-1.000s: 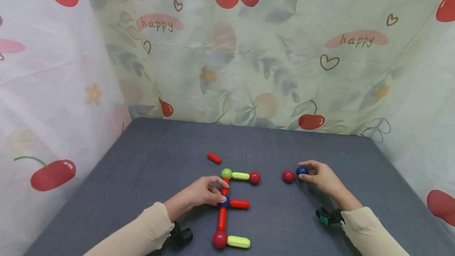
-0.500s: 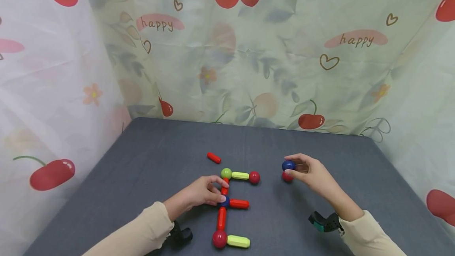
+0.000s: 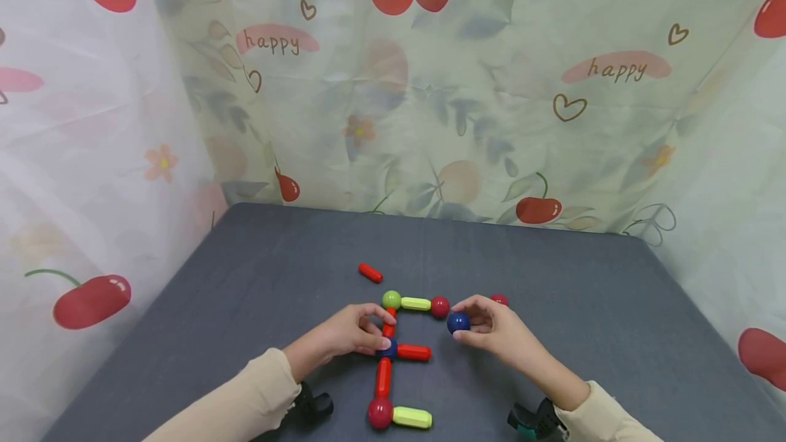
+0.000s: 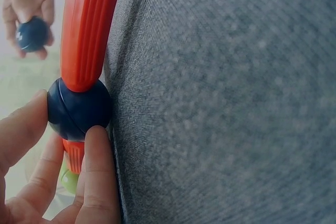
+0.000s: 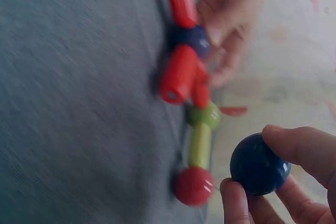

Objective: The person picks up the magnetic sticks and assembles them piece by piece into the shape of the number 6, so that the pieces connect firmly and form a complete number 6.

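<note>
My left hand (image 3: 346, 334) pinches a dark blue ball (image 4: 79, 109) in the middle of an E-shaped structure of rods and balls. From that ball a red rod (image 3: 414, 352) points right, its far end bare. Red rods link it to a green ball (image 3: 391, 299) behind and a red ball (image 3: 380, 413) in front. A yellow-green rod (image 3: 415, 304) joins the green ball to another red ball (image 3: 439, 306). My right hand (image 3: 506, 336) holds a second blue ball (image 5: 260, 164) between thumb and fingers, right of the structure. This ball has no rod on it.
A loose red rod (image 3: 370, 273) lies behind the structure. Another red ball (image 3: 500, 299) shows partly behind my right hand. Nearest me, a yellow-green rod (image 3: 413, 417) sticks out from the front red ball. Patterned curtains (image 3: 430, 121) surround the grey table (image 3: 295, 258).
My right hand has carried the blue ball left, passing over the loose red ball, to near the end of the red rod. My left hand has stayed on its ball.
</note>
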Tool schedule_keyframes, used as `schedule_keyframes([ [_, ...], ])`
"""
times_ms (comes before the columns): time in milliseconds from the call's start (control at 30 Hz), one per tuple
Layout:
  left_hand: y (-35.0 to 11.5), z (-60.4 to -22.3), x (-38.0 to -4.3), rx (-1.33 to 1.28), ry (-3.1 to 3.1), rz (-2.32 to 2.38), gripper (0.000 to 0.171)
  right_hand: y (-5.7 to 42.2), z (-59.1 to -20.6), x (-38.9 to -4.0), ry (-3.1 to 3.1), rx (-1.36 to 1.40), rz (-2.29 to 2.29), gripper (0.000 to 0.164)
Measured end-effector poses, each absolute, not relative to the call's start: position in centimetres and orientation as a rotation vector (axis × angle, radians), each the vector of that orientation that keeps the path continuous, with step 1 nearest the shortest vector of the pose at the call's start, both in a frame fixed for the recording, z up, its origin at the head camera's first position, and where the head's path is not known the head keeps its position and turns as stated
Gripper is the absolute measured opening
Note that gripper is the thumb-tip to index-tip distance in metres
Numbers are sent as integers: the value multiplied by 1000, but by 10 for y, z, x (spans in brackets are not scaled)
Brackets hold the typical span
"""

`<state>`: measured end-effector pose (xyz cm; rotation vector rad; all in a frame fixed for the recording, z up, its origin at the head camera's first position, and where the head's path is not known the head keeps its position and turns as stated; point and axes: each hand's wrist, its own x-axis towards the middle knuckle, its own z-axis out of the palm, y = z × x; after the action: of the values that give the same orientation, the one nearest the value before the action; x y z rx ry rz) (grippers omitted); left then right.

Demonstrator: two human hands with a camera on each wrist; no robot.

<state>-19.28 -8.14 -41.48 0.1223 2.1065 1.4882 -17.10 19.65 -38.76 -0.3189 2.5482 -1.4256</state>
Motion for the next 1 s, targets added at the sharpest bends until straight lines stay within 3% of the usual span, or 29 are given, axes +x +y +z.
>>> schedule_keyframes([
  [400,-81,-416,-193,108,2106,1486,35,182,-415,-163,2528,-375,-1309,33],
  [1000,-80,-415,-193,100,2116,1479,34,179,-423,-167,2519,-346,-1203,35],
])
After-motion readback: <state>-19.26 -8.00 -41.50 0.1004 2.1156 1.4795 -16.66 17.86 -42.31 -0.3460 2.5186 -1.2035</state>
